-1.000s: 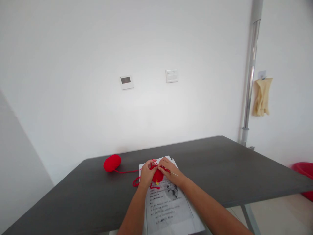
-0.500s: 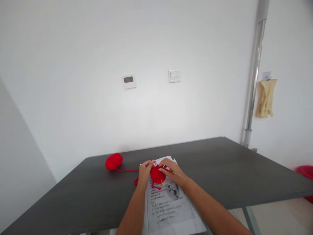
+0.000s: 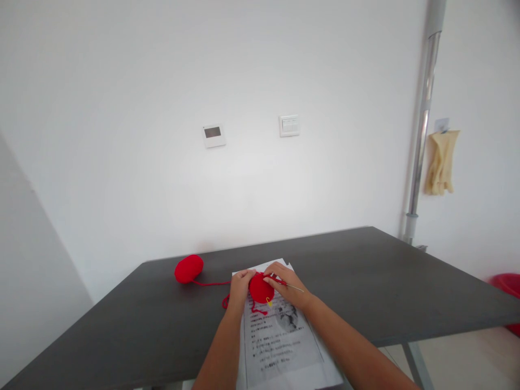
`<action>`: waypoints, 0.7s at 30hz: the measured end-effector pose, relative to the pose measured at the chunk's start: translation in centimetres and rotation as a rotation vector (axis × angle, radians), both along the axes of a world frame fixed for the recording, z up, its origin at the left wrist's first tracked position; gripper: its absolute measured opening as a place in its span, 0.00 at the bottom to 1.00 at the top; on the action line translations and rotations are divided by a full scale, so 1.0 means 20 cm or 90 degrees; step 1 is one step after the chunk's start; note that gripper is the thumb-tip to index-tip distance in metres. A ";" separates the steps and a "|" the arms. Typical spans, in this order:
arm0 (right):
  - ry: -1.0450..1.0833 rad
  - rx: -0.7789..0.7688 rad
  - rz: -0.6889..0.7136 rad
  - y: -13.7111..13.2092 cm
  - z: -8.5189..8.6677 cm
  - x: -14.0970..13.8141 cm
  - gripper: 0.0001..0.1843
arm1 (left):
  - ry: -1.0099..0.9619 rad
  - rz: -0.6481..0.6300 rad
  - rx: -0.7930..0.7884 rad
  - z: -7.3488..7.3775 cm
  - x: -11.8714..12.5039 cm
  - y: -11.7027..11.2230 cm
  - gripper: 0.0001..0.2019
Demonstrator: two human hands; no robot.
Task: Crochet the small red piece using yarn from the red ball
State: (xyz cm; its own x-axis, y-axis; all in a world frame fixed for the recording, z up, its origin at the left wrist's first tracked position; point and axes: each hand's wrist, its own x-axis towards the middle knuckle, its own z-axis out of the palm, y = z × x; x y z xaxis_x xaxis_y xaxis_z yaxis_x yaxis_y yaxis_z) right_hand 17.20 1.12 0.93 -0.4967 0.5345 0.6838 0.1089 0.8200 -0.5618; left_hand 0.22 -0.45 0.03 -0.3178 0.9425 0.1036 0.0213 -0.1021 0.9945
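Observation:
My left hand (image 3: 240,288) is closed on the left edge of a small round red crochet piece (image 3: 260,290), which carries a yellow marker at its lower right. My right hand (image 3: 287,283) pinches a thin metal crochet hook (image 3: 291,286) at the top of the piece, the shaft pointing right. A red strand runs left from the work to a red ball of yarn (image 3: 189,269) lying on the dark table (image 3: 382,281). Both hands hover over a printed sheet of paper (image 3: 280,336).
The paper lies at the table's near edge. A metal pole (image 3: 420,135) stands at the right, with pale rubber gloves (image 3: 441,162) hung on the wall beside it. A red tub (image 3: 507,290) sits on the floor at far right. A switch and a small panel are on the white wall.
The hands have stayed in place over the paper. The crochet piece has turned slightly, and the yellow marker has shifted from its lower middle to its lower right.

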 end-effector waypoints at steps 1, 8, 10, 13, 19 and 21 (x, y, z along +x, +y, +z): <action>0.000 0.000 -0.004 0.00 0.00 0.00 0.05 | 0.006 0.002 -0.001 0.00 0.00 0.00 0.11; -0.017 0.010 -0.026 -0.01 0.00 0.00 0.05 | 0.098 0.037 0.035 0.01 0.00 -0.01 0.10; -0.027 0.015 -0.029 -0.01 0.00 0.01 0.04 | 0.125 0.041 0.054 0.01 0.00 -0.01 0.11; -0.038 0.018 -0.036 -0.01 0.01 0.01 0.04 | 0.132 0.023 0.074 0.02 0.01 -0.02 0.11; -0.060 0.012 -0.048 0.00 0.00 0.00 0.04 | 0.136 -0.018 0.106 0.03 0.04 -0.02 0.12; -0.062 0.014 -0.048 0.00 0.00 0.00 0.04 | 0.141 -0.027 0.106 0.03 0.04 -0.02 0.14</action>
